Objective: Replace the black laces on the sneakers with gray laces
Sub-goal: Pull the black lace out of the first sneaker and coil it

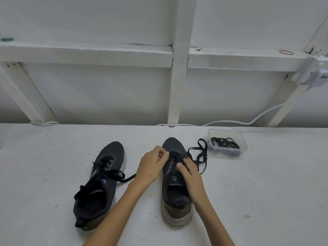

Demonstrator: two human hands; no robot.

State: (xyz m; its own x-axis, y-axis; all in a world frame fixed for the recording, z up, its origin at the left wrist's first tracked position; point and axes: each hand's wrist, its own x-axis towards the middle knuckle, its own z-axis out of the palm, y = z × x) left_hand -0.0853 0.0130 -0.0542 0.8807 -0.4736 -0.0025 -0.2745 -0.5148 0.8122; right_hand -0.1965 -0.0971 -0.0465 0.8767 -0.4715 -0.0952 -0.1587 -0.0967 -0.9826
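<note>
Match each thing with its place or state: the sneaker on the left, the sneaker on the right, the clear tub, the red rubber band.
Things:
1 sneaker on the left
2 sneaker on the right
3 clear tub
4 red rubber band

Places or states:
A lies on the wall ledge
B holds a bundle of dark laces
C left hand and right hand work at its black lace
D laced, no hand on it

Pairs: 1-D, 2-C, 3-B, 4-A
</note>
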